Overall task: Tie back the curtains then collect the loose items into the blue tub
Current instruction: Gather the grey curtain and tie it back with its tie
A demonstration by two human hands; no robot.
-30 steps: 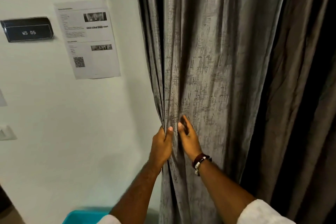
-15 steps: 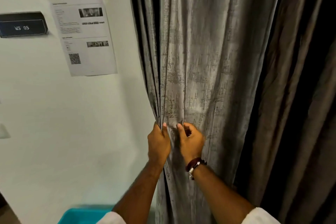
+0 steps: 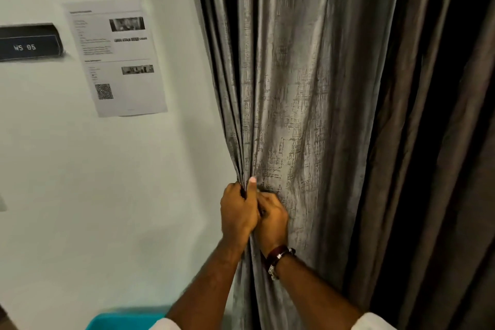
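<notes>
A tall grey textured fabric curtain point(image 3: 294, 88) hangs in folds right of a plain white wall point(image 3: 107, 182), its left edge gathered. A printed white paper sheet point(image 3: 117, 59) and a dark "WS 05" sign plate point(image 3: 26, 44) hang on the wall. The blue plastic tub point(image 3: 126, 320) sits bottom left, near. The left hand point(image 3: 238, 215) grips the bunched curtain edge; the right hand point(image 3: 272, 222), touching it, clutches the fabric just beside, a dark wrist strap point(image 3: 278, 258) below.

office/workstation room | wall nameplate point(image 3: 28, 44) "WS 05" | posted notice sheet point(image 3: 116, 57)
</notes>
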